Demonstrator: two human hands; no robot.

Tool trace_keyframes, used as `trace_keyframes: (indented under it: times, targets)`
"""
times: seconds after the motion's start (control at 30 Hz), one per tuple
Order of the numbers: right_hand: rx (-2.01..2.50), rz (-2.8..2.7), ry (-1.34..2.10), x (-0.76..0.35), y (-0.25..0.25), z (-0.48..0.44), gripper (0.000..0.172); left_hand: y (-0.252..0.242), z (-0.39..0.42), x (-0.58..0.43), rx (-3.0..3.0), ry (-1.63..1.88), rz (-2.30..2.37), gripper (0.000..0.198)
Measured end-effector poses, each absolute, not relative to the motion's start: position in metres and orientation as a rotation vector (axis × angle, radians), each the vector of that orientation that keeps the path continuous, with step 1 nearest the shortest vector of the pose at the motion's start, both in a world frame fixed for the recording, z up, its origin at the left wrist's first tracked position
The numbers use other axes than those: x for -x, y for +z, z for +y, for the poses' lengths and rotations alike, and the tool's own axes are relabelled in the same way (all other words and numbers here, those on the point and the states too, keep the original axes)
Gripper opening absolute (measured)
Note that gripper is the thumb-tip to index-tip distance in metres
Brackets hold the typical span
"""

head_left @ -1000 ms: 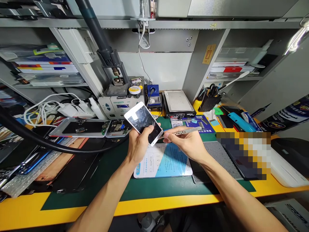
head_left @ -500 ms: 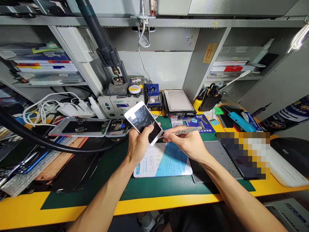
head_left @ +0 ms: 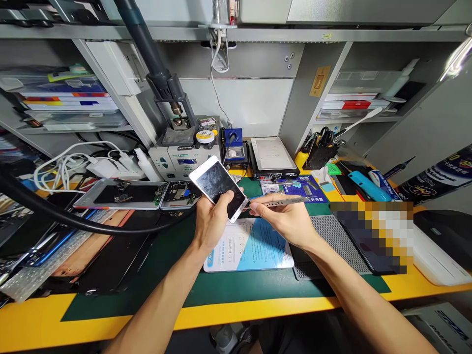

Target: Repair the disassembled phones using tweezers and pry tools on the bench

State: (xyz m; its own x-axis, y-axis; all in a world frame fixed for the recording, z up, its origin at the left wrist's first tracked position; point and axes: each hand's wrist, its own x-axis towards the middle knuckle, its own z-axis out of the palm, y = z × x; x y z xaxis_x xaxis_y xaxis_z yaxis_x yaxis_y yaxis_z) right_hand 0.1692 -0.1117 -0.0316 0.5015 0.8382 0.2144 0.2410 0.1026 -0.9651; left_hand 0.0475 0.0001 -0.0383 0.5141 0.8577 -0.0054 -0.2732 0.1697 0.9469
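Note:
A white-framed phone (head_left: 214, 180) with a dark screen is tilted in my left hand (head_left: 213, 216), whose thumb lies across the lower screen. My right hand (head_left: 285, 219) pinches a pair of metal tweezers (head_left: 285, 202); their tips are at the phone's lower right edge. Whether the tips touch the phone is too small to tell. Below both hands, a blue and white printed mat (head_left: 254, 246) lies on the green work surface (head_left: 221, 290).
Opened phone parts (head_left: 125, 193) lie at the left behind a thick black hose (head_left: 92, 226). A soldering station (head_left: 184, 162) stands at the back. On the right are a perforated mat (head_left: 339, 241), a pen holder (head_left: 320, 155) and a large spray can (head_left: 438, 177).
The tweezers have turned slightly in my right hand, and lettering now shows on their side. The phone's screen reflection has shifted a little; both hands stay nearly in place.

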Motion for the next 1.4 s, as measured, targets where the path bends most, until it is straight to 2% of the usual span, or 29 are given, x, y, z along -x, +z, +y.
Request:
trace_keyframes:
  times: [0.17,0.4,0.73,1.03,1.4]
  targets:
    - [1.457,-1.036,0.539,-0.17,-0.034,-0.112,0.02,-0.043,0.003,-0.049,-1.121,0.912,0.679,0.034]
    - [1.384,-1.236,0.309,-0.17,-0.039,-0.112,0.009,-0.048,0.009,-0.049,-1.108,0.95,0.677,0.033]
    - [1.289,-1.369,0.024,-0.167,-0.039,-0.111,0.018,-0.036,0.008,-0.05,-0.904,0.958,0.644,0.02]
    - [1.252,-1.406,-0.045,-0.164,-0.04,-0.111,0.021,-0.032,0.006,-0.048,-0.87,0.946,0.662,0.025]
    - [1.26,-1.451,-0.086,-0.165,-0.041,-0.112,0.022,-0.033,0.006,-0.049,-0.883,0.938,0.651,0.023]
